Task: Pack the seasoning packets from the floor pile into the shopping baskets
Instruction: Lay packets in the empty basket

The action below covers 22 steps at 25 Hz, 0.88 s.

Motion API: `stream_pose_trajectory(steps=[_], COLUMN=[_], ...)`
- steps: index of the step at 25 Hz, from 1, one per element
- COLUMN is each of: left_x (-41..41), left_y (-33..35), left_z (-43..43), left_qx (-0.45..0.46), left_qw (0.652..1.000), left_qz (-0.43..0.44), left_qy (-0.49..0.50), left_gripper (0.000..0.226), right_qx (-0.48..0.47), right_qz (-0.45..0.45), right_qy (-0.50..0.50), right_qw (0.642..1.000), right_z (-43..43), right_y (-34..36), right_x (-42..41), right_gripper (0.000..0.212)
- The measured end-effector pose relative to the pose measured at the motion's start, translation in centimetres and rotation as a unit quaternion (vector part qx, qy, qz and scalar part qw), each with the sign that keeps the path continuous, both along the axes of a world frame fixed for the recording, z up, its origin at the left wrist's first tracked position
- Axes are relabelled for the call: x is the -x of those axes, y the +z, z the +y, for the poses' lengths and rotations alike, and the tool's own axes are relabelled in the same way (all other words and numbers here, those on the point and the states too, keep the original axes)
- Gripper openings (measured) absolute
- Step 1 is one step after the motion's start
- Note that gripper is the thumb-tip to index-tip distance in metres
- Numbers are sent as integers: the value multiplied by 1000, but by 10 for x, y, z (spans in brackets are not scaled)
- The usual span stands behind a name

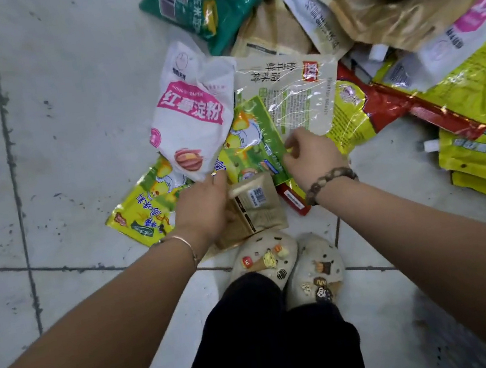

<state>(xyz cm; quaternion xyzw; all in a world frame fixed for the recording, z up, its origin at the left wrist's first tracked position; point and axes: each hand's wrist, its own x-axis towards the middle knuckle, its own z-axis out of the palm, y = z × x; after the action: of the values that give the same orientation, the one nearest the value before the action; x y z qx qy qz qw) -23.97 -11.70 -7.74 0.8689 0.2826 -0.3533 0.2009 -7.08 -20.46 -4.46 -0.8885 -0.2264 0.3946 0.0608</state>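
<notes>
- Seasoning packets [371,36] lie heaped on the grey tiled floor [65,116], from just ahead of your pale clogs [266,256] out to the upper right
- Your left hand [203,204] pinches the bottom edge of a white and pink bag [190,119], which tilts over yellow-green packets [143,206]; a tan pouch [255,207] lies against that hand
- Your right hand [310,157] has its fingers curled where a green packet [248,144] meets a pale packet [291,93]; whether it pinches either can't be told
</notes>
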Motion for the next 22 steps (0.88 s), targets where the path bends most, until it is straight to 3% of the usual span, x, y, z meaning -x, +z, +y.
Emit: stream_pose_trajectory(steps=[4, 8, 12, 15, 18, 22], left_x=[17, 46, 64, 75, 77, 73], left_y=[14, 38, 47, 45, 41, 41], left_z=[9, 8, 5, 3, 0, -2], left_qx=[80, 79, 76, 51, 42, 13], left_qw=[994, 952, 925, 911, 900, 897], left_qz=[-53, -132, -138, -142, -154, -169], left_qy=[50, 264, 346, 383, 405, 409], left_gripper=[21, 27, 42, 41, 32, 24], right_qx=[-83, 36, 87, 43, -3, -9], right_qz=[-34, 40, 1, -38, -91, -127], right_qy=[183, 348, 365, 357, 362, 296], right_qw=[979, 936, 927, 932, 928, 947], right_z=[31, 63, 64, 60, 66, 70], right_y=[-6, -25, -41, -46, -50, -50], right_x=[6, 4, 15, 24, 23, 23], right_gripper=[48, 90, 106, 111, 108, 52])
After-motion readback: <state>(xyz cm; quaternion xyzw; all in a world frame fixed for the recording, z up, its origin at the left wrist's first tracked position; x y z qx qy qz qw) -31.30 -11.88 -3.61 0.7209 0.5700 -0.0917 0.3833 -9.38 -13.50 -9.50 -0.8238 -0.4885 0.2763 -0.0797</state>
